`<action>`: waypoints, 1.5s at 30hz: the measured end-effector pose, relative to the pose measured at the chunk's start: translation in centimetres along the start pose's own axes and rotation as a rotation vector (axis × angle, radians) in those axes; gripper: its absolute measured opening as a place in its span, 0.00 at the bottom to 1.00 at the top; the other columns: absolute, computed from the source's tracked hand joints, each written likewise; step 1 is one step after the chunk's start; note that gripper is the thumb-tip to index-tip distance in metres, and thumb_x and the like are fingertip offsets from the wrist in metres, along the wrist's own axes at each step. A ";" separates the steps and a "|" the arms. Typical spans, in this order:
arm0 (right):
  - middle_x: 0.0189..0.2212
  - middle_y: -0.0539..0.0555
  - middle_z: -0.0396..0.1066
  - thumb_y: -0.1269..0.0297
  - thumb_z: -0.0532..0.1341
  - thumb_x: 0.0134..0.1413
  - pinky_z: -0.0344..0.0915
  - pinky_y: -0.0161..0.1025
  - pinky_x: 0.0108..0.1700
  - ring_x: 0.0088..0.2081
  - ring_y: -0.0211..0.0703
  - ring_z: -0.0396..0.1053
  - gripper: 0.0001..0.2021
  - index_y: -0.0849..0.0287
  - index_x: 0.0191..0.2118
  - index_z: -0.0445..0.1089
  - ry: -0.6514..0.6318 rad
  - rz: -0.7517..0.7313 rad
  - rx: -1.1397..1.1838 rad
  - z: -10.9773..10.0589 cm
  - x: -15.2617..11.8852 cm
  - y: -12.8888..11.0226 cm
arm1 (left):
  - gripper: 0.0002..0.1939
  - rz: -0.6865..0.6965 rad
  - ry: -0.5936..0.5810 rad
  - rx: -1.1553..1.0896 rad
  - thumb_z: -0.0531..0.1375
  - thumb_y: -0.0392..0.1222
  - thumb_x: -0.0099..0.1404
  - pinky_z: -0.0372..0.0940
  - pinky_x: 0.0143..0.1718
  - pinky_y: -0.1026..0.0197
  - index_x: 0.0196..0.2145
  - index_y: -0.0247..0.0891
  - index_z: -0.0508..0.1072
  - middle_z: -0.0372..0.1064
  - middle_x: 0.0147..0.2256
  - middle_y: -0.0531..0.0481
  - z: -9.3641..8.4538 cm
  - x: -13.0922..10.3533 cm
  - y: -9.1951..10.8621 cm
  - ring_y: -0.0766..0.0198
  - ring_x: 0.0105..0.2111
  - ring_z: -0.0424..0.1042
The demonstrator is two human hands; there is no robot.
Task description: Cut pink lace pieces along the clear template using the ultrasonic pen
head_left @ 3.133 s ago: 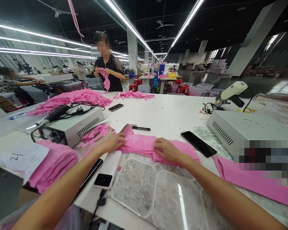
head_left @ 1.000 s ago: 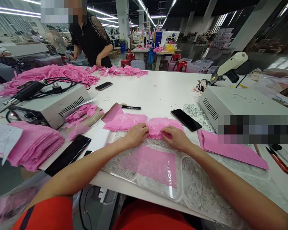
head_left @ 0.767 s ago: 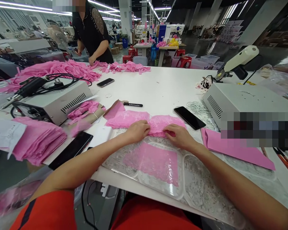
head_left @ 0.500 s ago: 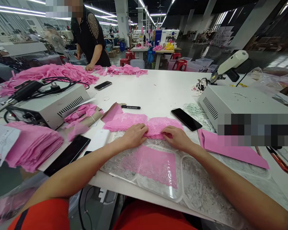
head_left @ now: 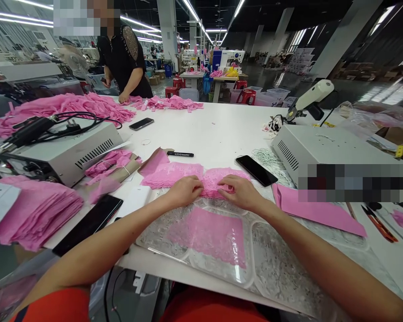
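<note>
So the two pink lace stacks sit side by side on the bench (head_left: pixel 210 134), left stack (head_left: pixel 174 173) and right stack (head_left: pixel 225 172), just past the near edge of the clear plastic (head_left: pixel 273 259). Left hand (head_left: pixel 184 190) has its fingers curled in at the seam between them; right hand (head_left: pixel 237 190) has thumb and fingertips bent together at the right stack's near edge. Can't tell if either one really pinches the layers.

My worry: lace is floppy, so an uneven tug could fan the layers out or ruck that seam. Slick plastic might let the bottom ones skid too. Also, the phone (head_left: pixel 256 170) at 2 o'clock from the hands is close enough to get bumped, and the marker (head_left: pixel 180 154) at 11 could roll.
</note>
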State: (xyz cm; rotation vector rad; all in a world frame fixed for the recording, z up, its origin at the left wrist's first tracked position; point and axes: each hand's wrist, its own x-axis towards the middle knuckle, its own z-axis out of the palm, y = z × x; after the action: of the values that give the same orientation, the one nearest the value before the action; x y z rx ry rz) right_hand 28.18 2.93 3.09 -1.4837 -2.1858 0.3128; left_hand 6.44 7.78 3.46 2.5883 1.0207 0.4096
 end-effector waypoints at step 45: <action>0.13 0.47 0.62 0.58 0.56 0.44 0.55 0.34 0.22 0.17 0.35 0.59 0.12 0.56 0.16 0.61 0.540 1.057 -0.025 -5.2 -26.8 2.4 | 0.08 0.746 -0.037 0.177 0.55 0.32 0.64 0.58 0.47 0.54 0.28 0.37 0.69 0.67 0.29 0.50 9.8 -0.6 14.8 0.62 0.32 0.64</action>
State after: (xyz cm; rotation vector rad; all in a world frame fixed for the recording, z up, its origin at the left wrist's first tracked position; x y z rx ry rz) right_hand 40.79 -21.16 -0.34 -2.2889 -0.8661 0.1723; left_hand 18.71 -4.77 0.40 3.0532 0.0337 0.4500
